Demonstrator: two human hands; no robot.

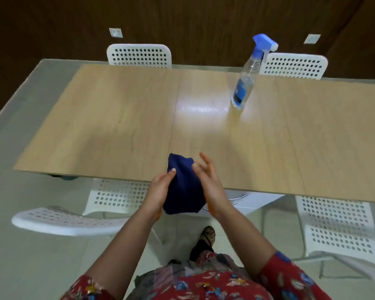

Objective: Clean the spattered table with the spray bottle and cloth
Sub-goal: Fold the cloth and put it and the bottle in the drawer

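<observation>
A dark blue cloth (185, 187) hangs bunched between my two hands above the near edge of the wooden table (117, 118). My left hand (160, 189) pinches its left side with thumb and fingers. Against the cloth's right side lies my right hand (208, 182), thumb on the fabric and fingers spread. A clear spray bottle (246, 83) with a blue trigger head stands upright on the far right part of the table, well away from both hands. I cannot make out spatter on the tabletop; a bright glare sits near the middle.
Two white perforated chairs (139, 55) (294, 66) stand behind the table's far edge. Two more (108, 202) (338, 230) flank me at the near side. My foot (204, 243) is on the pale tiled floor below the table edge.
</observation>
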